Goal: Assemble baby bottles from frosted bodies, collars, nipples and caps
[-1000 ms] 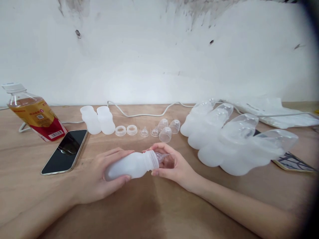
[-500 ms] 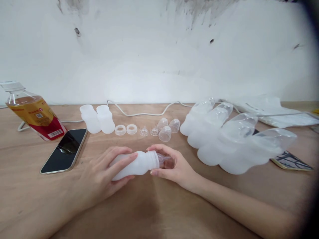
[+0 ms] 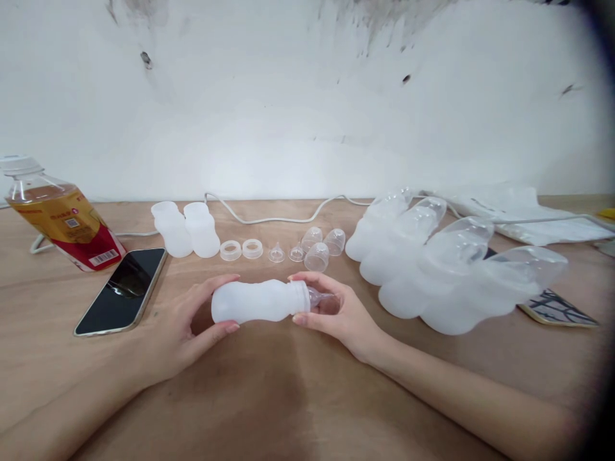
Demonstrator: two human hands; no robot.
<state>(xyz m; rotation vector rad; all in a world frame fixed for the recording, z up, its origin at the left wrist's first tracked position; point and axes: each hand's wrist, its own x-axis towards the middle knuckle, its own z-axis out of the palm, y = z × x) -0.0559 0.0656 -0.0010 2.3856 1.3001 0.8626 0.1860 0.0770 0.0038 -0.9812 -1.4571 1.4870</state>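
Observation:
A frosted white bottle lies sideways between my hands, its ring and clear nipple pointing right. My right hand grips the ring end with thumb and fingers. Around the base end, my left hand has its thumb and fingers on either side of the bottle. Beyond them are two open white bottles, two white rings, two clear nipples and three clear domed caps. Several capped bottles stand grouped on the right.
A drink bottle and a black-screened phone are at the left. A white cable runs along the wall. At the right are a plastic bag and a patterned flat object.
My left hand's fingers have moved off the top of the bottle to its base end. The bottle now lies more level, with my right hand still at the ring.

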